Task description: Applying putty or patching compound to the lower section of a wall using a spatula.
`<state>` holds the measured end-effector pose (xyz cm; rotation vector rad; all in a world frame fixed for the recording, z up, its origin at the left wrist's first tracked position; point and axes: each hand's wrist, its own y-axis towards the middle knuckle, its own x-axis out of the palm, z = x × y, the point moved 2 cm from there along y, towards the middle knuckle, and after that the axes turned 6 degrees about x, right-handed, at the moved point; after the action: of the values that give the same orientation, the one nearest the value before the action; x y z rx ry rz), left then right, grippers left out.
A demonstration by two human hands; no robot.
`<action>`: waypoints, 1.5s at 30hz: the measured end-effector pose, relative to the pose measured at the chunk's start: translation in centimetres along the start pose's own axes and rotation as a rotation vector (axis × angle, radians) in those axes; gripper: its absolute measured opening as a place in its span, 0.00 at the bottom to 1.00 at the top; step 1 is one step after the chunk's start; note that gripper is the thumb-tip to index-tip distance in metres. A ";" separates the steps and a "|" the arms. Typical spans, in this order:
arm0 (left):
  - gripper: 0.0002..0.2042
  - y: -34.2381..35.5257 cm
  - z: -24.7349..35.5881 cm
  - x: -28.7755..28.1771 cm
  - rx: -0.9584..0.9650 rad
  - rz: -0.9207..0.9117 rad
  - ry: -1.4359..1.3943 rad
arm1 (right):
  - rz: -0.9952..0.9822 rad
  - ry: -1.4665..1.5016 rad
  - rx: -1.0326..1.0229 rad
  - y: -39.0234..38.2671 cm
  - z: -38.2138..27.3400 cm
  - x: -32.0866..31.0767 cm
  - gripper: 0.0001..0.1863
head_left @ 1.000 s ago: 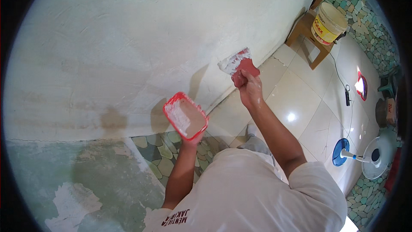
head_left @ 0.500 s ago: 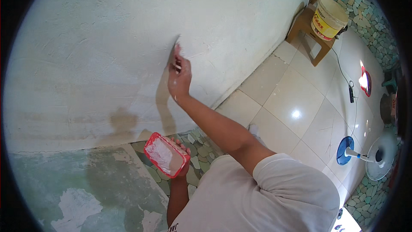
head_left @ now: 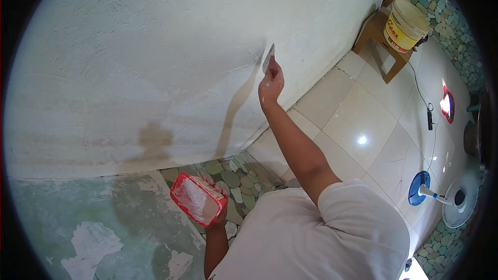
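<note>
My right hand is closed around a putty knife, reached out to the white wall. The blade's edge is at the wall surface; whether it presses on it I cannot tell. Low on the left, my left hand grips a red rectangular tub from its right side. White paste coats the inside of the tub, which is tilted toward me. Rough patches and smeared streaks show on the wall, along with the shadow of my arm.
A yellow-labelled bucket stands on a wooden stool at the far right. Beyond the pale floor tiles are a fan with a blue base, a cable with a black socket strip, and a red-rimmed object. Peeling green paint lies lower left.
My right hand has swept the putty knife rightward along the wall. The tub in my left hand has dropped slightly lower and to the left in view.
</note>
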<state>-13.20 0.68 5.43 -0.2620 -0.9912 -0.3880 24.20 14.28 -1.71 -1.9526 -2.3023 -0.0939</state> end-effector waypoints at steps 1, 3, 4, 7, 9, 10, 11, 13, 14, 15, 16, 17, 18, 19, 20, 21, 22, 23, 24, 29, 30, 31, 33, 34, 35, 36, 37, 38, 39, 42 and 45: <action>0.42 0.0 -0.4 0.5 -0.015 0.007 -0.033 | 0.013 -0.003 -0.007 1.3 1.0 0.6 0.17; 0.43 0.0 -1.2 0.9 -0.038 0.013 -0.070 | 0.060 0.119 -0.064 2.2 2.6 2.6 0.19; 0.44 -0.8 -0.4 0.5 -0.003 0.026 -0.084 | 0.014 0.076 -0.105 -0.8 0.5 3.5 0.20; 0.44 -1.1 -0.6 0.8 -0.010 0.010 -0.137 | -0.099 0.165 -0.031 -4.2 -3.3 4.6 0.21; 0.45 -1.3 -0.5 0.9 -0.011 0.000 -0.162 | -0.197 0.199 -0.030 -7.4 -7.4 4.2 0.21; 0.45 -1.1 -0.7 1.2 -0.011 0.006 -0.142 | -0.236 0.275 -0.014 -8.5 -9.1 4.0 0.22; 0.45 -1.0 -1.0 1.4 -0.014 0.011 -0.122 | -0.286 0.260 0.007 -9.4 -9.5 4.2 0.22; 0.45 -0.7 -1.0 0.6 -0.008 0.016 -0.099 | -0.386 0.299 0.006 -11.9 -11.7 4.1 0.22; 0.45 -0.7 -0.9 0.2 0.000 0.022 -0.076 | -0.426 0.289 -0.030 -12.6 -12.4 3.9 0.22; 0.45 -0.4 -1.2 0.5 -0.003 0.020 -0.076 | -0.423 0.289 -0.030 -13.0 -12.3 3.5 0.22; 0.44 -0.2 -1.5 0.9 0.006 0.003 -0.066 | -0.435 0.330 -0.049 -13.2 -12.2 3.1 0.21; 0.44 0.0 -1.6 1.2 0.016 -0.014 -0.056 | -0.449 0.372 -0.068 -13.3 -12.1 2.8 0.21; 0.44 -0.1 -1.6 1.4 0.017 -0.015 -0.055 | -0.449 0.374 -0.069 -12.9 -11.3 2.4 0.21; 0.44 -0.1 -1.6 1.6 0.009 0.020 -0.059 | -0.433 0.383 -0.056 -12.3 -9.8 1.9 0.20; 0.44 -0.1 -1.6 1.6 0.002 0.057 -0.064 | -0.418 0.392 -0.043 -11.5 -8.2 1.3 0.19; 0.44 0.0 -1.4 1.5 0.010 0.055 -0.062 | -0.375 0.404 0.009 -10.5 -6.7 0.9 0.17; 0.44 -0.1 -1.3 1.4 0.015 -0.012 -0.065 | -0.331 0.412 0.063 -9.2 -5.2 0.5 0.16; 0.45 -0.2 -1.3 1.3 0.021 -0.078 -0.067 | -0.245 0.359 0.062 -7.3 -4.4 0.0 0.15; 0.45 -0.4 -1.3 1.0 0.026 -0.077 -0.067 | -0.154 0.304 0.060 -5.1 -3.7 -0.3 0.15; 0.42 -0.8 -1.6 1.8 0.001 -0.106 -0.095 | 0.043 0.049 -0.165 4.3 -2.5 0.0 0.17; 0.42 -0.9 -1.4 1.5 0.003 -0.104 -0.094 | 0.041 0.050 -0.163 4.4 -3.0 0.7 0.17; 0.44 -1.0 -1.4 1.2 -0.014 -0.107 -0.148 | 0.051 0.124 -0.158 4.2 -3.6 1.6 0.17; 0.46 -1.1 -1.4 0.9 -0.033 -0.108 -0.202 | 0.002 0.161 -0.095 2.8 -4.4 3.1 0.19; 0.46 -1.3 -1.2 0.8 -0.021 -0.077 -0.183 | -0.066 0.109 -0.031 0.7 -6.2 3.5 0.19; 0.47 -1.2 -1.2 0.8 -0.022 -0.052 -0.169 | -0.074 0.173 -0.083 -1.0 -7.8 3.7 0.18; 0.47 -0.9 -1.6 0.8 -0.034 -0.058 -0.172 | -0.084 0.194 -0.010 -2.0 -8.1 4.4 0.17; 0.47 -0.9 -1.5 0.5 -0.012 -0.049 -0.157 | -0.157 0.261 -0.033 -4.3 -10.3 4.5 0.17; 0.47 -0.8 -1.7 0.5 -0.004 -0.046 -0.147 | -0.187 0.259 -0.113 -5.8 -11.7 4.6 0.18; 0.47 -0.7 -1.9 0.8 -0.011 -0.046 -0.147 | -0.273 0.283 -0.049 -7.3 -12.5 4.8 0.21; 0.45 0.0 -2.4 1.4 -0.014 0.016 -0.147 | -0.392 0.300 -0.206 -10.0 -14.5 3.3 0.28; 0.42 0.8 -2.4 0.6 -0.027 -0.131 -0.103 | -0.552 0.314 -0.290 -10.9 -13.9 1.5 0.26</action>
<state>-10.71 0.33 4.67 -0.2440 -1.1081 -0.5115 13.92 12.24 12.57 -1.2138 -2.6287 -0.7600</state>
